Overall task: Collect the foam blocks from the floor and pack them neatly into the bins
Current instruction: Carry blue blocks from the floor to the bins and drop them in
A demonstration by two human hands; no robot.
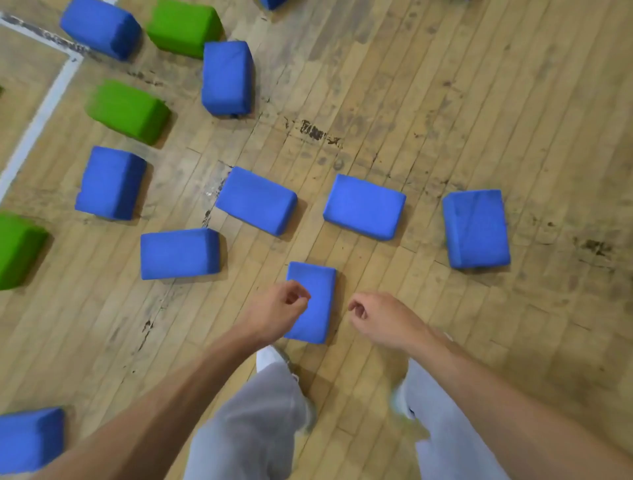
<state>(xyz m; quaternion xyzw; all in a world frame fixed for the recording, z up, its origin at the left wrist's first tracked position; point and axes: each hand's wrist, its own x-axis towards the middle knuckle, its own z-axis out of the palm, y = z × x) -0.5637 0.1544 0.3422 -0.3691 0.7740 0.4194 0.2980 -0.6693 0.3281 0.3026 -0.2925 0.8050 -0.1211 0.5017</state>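
Blue foam blocks (257,200) scattered singly over a worn plank floor (445,85). Closest to the feet, near block (320,291), blue, lying lengthwise and pointing away from the person. Over its left edge, left hand (277,311), overlapping the foam in view, fingers loosely curled toward the thumb and clamped on nothing; touching the foam or just above it, cannot tell. Just right of the same block, over bare wood, right hand (380,318), likewise loosely curled and empty. Hands apart, near block between them.

Beyond, a rough row of three blue ones: tilted at the left, a second (364,205) in the middle, a third (476,229) far right with a creased cover. Left of near block, another blue (180,253); further left and up, one more (111,183). Higher, a blue one (227,78) set lengthwise, another (101,27) at top left, a blue sliver (272,2) at the top edge. Bottom left, one blue (30,438) cut off by the frame.

Three green blocks (185,25): that one near the top, a second (128,111) below it, a third (19,250) at the left edge.

At left, a white line (41,116) painted on the wood, cornering near the top. Below the hands, grey trousers (253,421) and a white shoe (269,356).
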